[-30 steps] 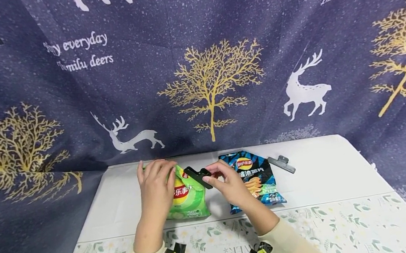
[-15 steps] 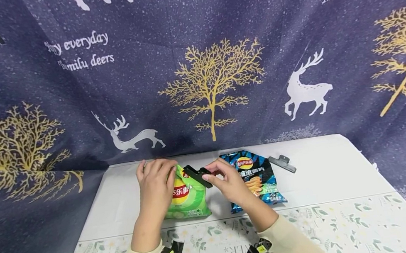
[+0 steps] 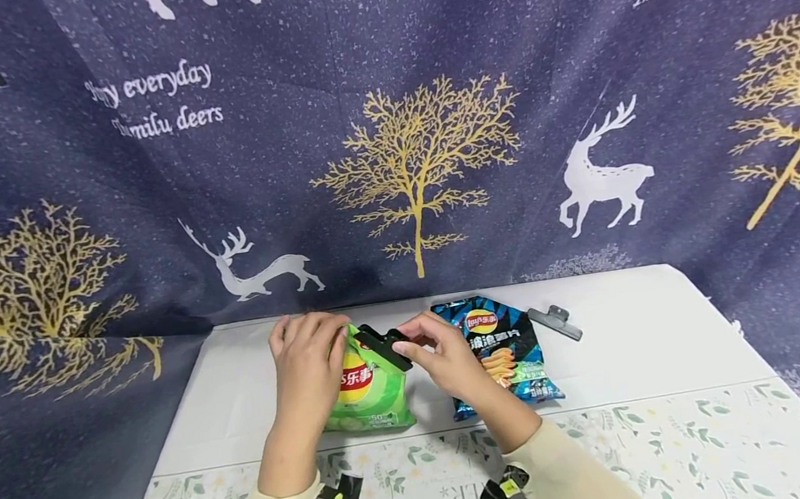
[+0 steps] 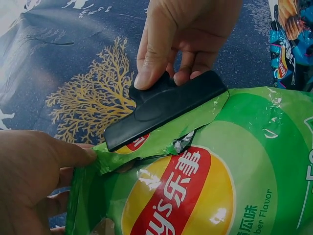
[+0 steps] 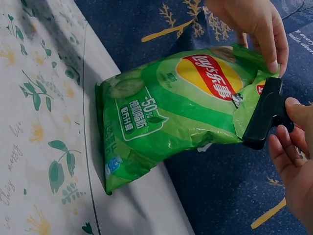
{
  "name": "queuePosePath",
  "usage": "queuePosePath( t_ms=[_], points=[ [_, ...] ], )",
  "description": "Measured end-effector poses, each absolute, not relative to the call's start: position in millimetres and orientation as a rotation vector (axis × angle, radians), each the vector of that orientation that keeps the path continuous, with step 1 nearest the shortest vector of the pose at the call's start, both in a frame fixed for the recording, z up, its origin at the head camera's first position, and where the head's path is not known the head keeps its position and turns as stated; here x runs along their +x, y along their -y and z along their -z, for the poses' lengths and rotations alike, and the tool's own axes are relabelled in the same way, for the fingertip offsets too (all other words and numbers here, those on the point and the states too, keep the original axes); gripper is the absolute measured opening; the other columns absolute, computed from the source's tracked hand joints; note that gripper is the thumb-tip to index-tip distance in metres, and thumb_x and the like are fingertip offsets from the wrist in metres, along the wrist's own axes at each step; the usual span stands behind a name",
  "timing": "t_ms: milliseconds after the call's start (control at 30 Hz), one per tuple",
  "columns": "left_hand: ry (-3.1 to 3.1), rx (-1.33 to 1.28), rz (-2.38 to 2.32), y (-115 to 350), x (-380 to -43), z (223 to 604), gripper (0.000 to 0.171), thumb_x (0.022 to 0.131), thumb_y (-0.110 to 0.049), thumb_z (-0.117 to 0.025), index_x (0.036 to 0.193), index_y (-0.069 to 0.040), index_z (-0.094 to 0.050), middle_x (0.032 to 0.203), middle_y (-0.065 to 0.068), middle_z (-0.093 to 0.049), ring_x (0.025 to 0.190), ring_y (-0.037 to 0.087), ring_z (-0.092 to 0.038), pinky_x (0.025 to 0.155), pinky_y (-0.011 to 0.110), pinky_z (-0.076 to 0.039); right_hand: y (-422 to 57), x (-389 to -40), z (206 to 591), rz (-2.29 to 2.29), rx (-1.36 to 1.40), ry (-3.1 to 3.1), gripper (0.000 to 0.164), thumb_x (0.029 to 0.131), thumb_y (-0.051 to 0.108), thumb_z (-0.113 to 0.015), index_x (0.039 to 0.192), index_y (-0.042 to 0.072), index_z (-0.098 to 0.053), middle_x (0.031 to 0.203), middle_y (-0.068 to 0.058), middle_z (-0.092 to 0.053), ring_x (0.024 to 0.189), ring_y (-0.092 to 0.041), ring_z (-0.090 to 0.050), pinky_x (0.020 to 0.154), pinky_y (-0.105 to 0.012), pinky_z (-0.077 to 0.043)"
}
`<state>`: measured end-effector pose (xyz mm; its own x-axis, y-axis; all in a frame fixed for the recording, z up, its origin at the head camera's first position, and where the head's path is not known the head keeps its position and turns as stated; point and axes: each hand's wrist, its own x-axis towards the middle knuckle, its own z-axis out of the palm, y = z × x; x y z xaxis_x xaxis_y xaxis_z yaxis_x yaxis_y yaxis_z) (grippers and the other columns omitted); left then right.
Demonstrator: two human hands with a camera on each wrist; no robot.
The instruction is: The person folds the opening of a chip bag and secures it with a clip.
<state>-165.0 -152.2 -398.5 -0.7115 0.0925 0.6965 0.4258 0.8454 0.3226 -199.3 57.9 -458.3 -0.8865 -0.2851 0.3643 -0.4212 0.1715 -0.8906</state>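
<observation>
My left hand (image 3: 307, 367) pinches the upper corner of a green bag of potato chips (image 3: 376, 404), thumb on its front and fingers behind. The bag's top is torn and folded over, as the left wrist view shows. Between thumb and fingers my right hand (image 3: 449, 359) holds a black bag clip (image 3: 385, 347) by its handles. The clip's long bar (image 4: 166, 115) lies slantwise along the folded top edge of the bag. In the right wrist view the clip (image 5: 264, 115) sits at the bag's top end, close to the left thumb.
A blue and black chip bag (image 3: 536, 370) lies right of the green one, partly behind my right hand. Beyond it is a grey bag clip (image 3: 555, 322) on the white table (image 3: 647, 336). A floral mat (image 3: 615, 447) covers the front; a dark printed cloth (image 3: 349, 66) hangs behind.
My right hand has shifted the black clip slightly left, further over the green bag's top edge. My left hand keeps its hold on the bag, nearly still.
</observation>
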Motion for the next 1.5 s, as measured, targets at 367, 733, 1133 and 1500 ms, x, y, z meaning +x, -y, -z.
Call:
queuePosePath(
  t_ms=[367, 733, 1133, 1500],
  points=[
    [2.329, -0.378, 0.603, 150.7, -166.1, 397.6, 0.01, 0.094, -0.012, -0.071, 0.103, -0.01, -0.076, 0.098, 0.005, -0.072, 0.102, 0.03, -0.062, 0.114, 0.06, -0.028, -50.0, -201.2, 457.5, -1.803, 0.739, 2.272, 0.015, 0.096, 0.02, -0.071, 0.109, 0.013, -0.071, 0.105, -0.005, -0.065, 0.091, -0.009, -0.065, 0.082, -0.025, -0.057],
    [2.358, -0.361, 0.607, 150.6, -167.6, 397.7, 0.013, 0.095, -0.014, -0.07, 0.106, -0.012, -0.076, 0.103, 0.005, -0.071, 0.107, 0.03, -0.061, 0.117, 0.061, -0.026, -48.0, -199.2, 454.5, -1.867, 0.681, 2.312, 0.024, 0.096, 0.018, -0.07, 0.117, 0.007, -0.068, 0.111, -0.011, -0.062, 0.098, -0.016, -0.063, 0.089, -0.026, -0.054],
    [2.28, -0.343, 0.673, 152.1, -169.7, 399.3, 0.03, 0.09, -0.01, -0.075, 0.119, -0.006, -0.072, 0.125, 0.016, -0.064, 0.129, 0.037, -0.052, 0.121, 0.065, -0.02, -46.5, -202.9, 458.0, -1.835, 0.614, 2.366, 0.029, 0.099, 0.03, -0.067, 0.124, 0.016, -0.068, 0.114, -0.001, -0.064, 0.102, -0.012, -0.061, 0.093, -0.029, -0.053],
    [2.248, -0.237, 0.766, 159.5, -169.9, 403.6, 0.045, 0.092, -0.014, -0.072, 0.135, -0.004, -0.06, 0.144, 0.023, -0.048, 0.136, 0.045, -0.042, 0.116, 0.062, -0.026, -41.5, -206.2, 458.3, -1.927, 0.511, 2.334, 0.029, 0.099, 0.025, -0.067, 0.125, 0.012, -0.068, 0.116, -0.009, -0.065, 0.105, -0.02, -0.062, 0.097, -0.036, -0.051]
  ],
)
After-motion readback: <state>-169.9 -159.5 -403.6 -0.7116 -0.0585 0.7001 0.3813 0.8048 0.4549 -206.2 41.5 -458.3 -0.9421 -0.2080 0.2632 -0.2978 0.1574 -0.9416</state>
